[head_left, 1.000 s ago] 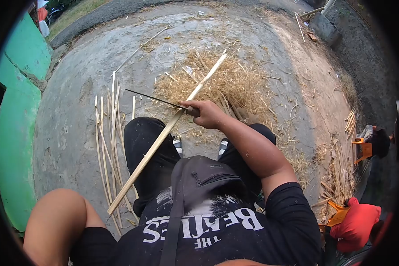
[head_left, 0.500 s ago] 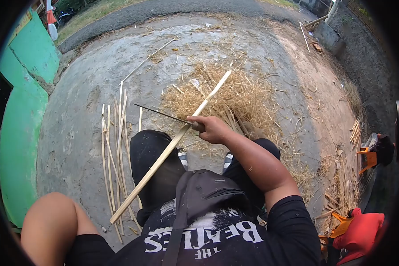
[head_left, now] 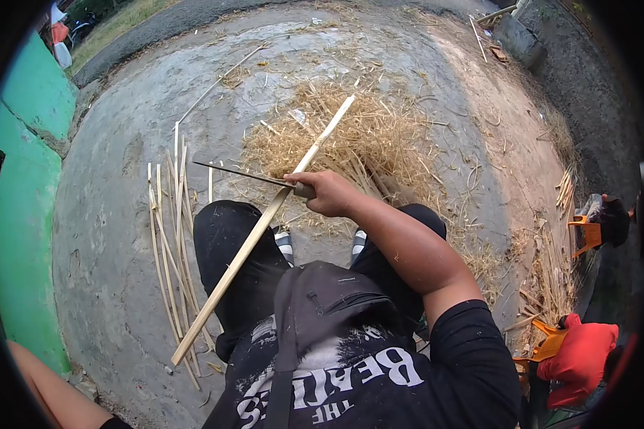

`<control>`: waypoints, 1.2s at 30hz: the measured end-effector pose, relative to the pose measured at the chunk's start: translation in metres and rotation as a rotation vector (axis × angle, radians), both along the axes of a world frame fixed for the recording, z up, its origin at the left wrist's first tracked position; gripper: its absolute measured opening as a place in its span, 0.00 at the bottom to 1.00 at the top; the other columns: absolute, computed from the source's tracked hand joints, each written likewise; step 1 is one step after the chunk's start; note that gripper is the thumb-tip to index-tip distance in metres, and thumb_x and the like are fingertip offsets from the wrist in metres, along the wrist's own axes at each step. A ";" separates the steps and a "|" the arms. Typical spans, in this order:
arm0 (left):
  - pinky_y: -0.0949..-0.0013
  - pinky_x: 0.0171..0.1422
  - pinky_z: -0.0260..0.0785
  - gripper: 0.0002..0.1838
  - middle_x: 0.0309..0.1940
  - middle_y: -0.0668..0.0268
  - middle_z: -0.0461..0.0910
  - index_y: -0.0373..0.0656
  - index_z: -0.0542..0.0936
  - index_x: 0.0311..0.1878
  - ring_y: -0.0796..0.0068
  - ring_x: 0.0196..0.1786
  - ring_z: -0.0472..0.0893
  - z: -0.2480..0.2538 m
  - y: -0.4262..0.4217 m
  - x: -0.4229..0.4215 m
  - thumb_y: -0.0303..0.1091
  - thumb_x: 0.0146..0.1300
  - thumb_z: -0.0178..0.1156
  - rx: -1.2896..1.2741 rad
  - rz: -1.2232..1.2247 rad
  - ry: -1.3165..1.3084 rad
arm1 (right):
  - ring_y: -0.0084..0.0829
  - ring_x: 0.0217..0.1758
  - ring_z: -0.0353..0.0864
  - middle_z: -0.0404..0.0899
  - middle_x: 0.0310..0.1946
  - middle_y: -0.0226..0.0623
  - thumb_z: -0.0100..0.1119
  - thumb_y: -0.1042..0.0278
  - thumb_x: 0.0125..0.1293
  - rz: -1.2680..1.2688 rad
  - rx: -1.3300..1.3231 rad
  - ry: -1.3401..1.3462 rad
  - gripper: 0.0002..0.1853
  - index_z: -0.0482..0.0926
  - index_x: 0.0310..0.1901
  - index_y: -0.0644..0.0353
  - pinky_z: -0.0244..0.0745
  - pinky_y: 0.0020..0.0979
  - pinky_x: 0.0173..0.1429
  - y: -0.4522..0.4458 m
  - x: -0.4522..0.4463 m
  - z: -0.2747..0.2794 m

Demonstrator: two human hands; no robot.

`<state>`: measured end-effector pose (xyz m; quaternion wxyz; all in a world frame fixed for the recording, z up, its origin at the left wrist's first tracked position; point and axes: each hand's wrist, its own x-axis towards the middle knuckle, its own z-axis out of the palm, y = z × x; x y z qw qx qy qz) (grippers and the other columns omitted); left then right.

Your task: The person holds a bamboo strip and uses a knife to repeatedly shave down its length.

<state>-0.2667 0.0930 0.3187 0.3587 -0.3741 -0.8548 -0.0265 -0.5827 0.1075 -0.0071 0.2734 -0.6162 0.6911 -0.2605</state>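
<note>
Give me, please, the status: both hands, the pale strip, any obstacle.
Right hand holding knife; left hand out of view. Pale strip slanted, knife crossing it. Shavings heap ahead; nothing seen blocking the knife.

One camera sits on the person's head. It looks forward and down, past the shirt (head_left: 447, 400) and the bag (head_left: 350, 289), so the letters on the shirt look upside down. Those two are very close and fill the bottom of the view. The right hand (head_left: 325, 193) is a bit farther away, near the middle. The straw pile (head_left: 354, 139) is past the hand, and the road (head_left: 150, 34) is far off at the top. The view is very wide and makes the ground look round, with dark, curvy edges. It reaches from the green wall (head_left: 28, 236) on the left to the gray wall (head_left: 579, 93) on the right.
</note>
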 end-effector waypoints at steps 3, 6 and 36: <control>0.59 0.63 0.74 0.28 0.55 0.59 0.85 0.47 0.84 0.58 0.65 0.55 0.82 -0.004 -0.010 0.015 0.63 0.77 0.56 0.050 0.068 0.025 | 0.51 0.48 0.88 0.88 0.46 0.52 0.63 0.76 0.55 -0.003 -0.045 -0.003 0.38 0.79 0.71 0.41 0.81 0.41 0.54 0.001 -0.002 -0.004; 0.59 0.63 0.74 0.29 0.55 0.59 0.84 0.46 0.84 0.59 0.65 0.55 0.82 -0.019 -0.030 0.045 0.63 0.77 0.55 0.193 0.238 0.058 | 0.50 0.49 0.89 0.88 0.46 0.50 0.64 0.76 0.56 -0.016 0.005 0.003 0.38 0.79 0.72 0.41 0.81 0.41 0.55 0.004 -0.001 0.004; 0.58 0.64 0.72 0.33 0.54 0.58 0.83 0.44 0.81 0.63 0.64 0.56 0.81 -0.128 -0.041 0.080 0.66 0.78 0.51 0.580 0.879 -0.179 | 0.51 0.49 0.88 0.89 0.46 0.48 0.63 0.77 0.55 -0.003 -0.045 -0.013 0.38 0.80 0.71 0.40 0.82 0.44 0.55 0.002 -0.003 -0.011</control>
